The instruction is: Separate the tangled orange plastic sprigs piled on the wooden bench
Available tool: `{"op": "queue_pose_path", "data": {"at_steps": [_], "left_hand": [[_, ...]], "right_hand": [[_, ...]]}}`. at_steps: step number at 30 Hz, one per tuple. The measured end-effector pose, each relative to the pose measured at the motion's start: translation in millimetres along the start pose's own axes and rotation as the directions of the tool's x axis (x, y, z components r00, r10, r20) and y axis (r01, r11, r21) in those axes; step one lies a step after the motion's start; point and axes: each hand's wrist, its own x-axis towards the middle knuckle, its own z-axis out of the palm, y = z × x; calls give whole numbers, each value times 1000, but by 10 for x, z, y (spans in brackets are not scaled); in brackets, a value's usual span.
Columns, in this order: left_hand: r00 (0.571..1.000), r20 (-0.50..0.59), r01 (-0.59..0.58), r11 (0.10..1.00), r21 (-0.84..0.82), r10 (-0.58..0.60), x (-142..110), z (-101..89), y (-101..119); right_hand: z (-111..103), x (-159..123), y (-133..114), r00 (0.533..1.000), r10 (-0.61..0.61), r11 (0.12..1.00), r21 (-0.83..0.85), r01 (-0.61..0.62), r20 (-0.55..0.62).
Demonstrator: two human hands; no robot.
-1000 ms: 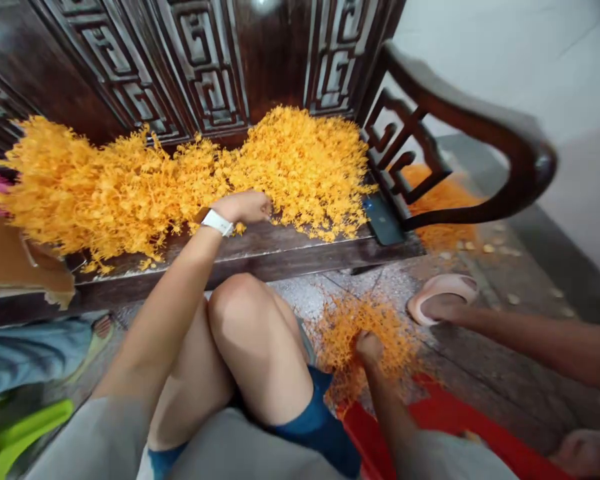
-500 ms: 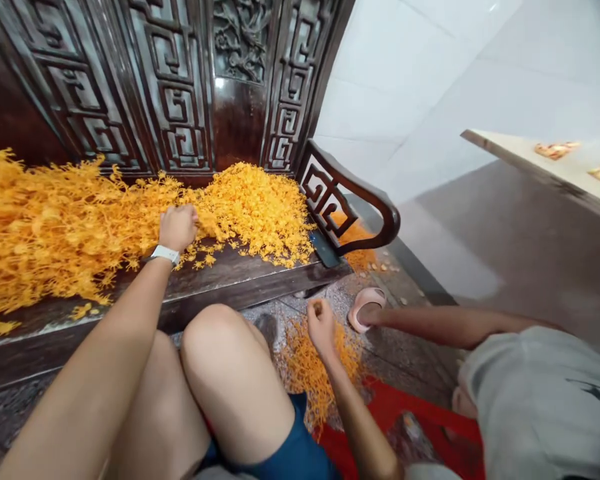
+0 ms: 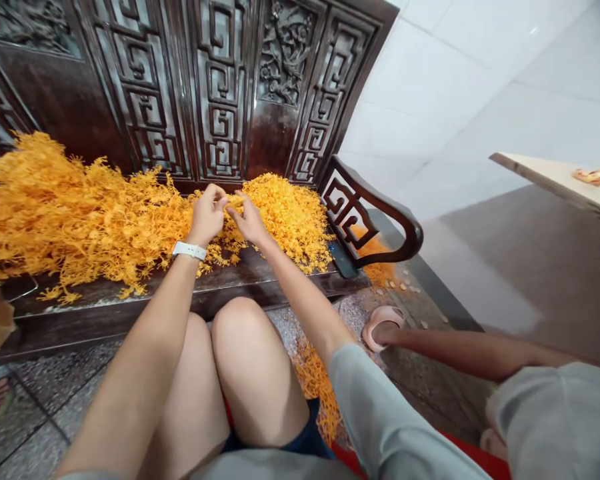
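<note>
A large heap of small orange plastic sprigs (image 3: pixel 80 213) covers the seat of a dark carved wooden bench (image 3: pixel 260 263). My left hand (image 3: pixel 207 217), with a white watch on its wrist, and my right hand (image 3: pixel 247 220) meet above the heap near the bench's middle. Both pinch the same orange sprig (image 3: pixel 229 202) between their fingertips. A second, smaller pile of orange sprigs (image 3: pixel 315 383) lies on the floor by my right knee.
The bench's curved armrest (image 3: pixel 375 207) stands to the right, with a dark phone (image 3: pixel 341 257) on the seat beside it. A pink slipper (image 3: pixel 380 327) lies on the speckled floor. A light tabletop edge (image 3: pixel 555 177) is at the far right. Red matting (image 3: pixel 460 447) lies under me.
My right hand left the floor pile and rose to the bench, joining the left hand on a sprig. The view has swung slightly left and down.
</note>
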Motion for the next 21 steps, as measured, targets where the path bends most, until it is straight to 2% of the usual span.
{"op": "queue_pose_path", "data": {"at_steps": [3, 5, 7, 9, 12, 14, 17, 21], "left_hand": [[998, 62, -19, 990, 143, 10, -74, 65, 39], [994, 61, 72, 958, 278, -92, -166, 134, 4], [970, 96, 165, 892, 421, -225, -283, 198, -77], [949, 147, 160, 828, 537, -279, -400, 243, -187], [973, 122, 81, 779, 622, -198, -518, 268, -344], [979, 101, 71, 755, 652, -179, -544, 265, -410], [970, 102, 97, 736, 670, -220, -522, 259, -452], [957, 42, 194, 741, 643, -287, -452, 272, -505]], "right_hand": [[18, 218, 68, 999, 39, 990, 137, -43, 35], [-24, 273, 94, 985, 174, 946, 279, -165, -7], [-107, 309, 100, 947, 318, 874, 399, -275, -43], [-233, 362, 88, 914, 397, 835, 447, -321, -85], [-496, 512, 39, 887, 434, 822, 471, -320, -155], [-705, 654, -14, 863, 461, 806, 505, -308, -209], [-1006, 871, -104, 837, 479, 789, 549, -277, -266], [-1279, 1071, -183, 857, 424, 827, 511, -235, -292]]}}
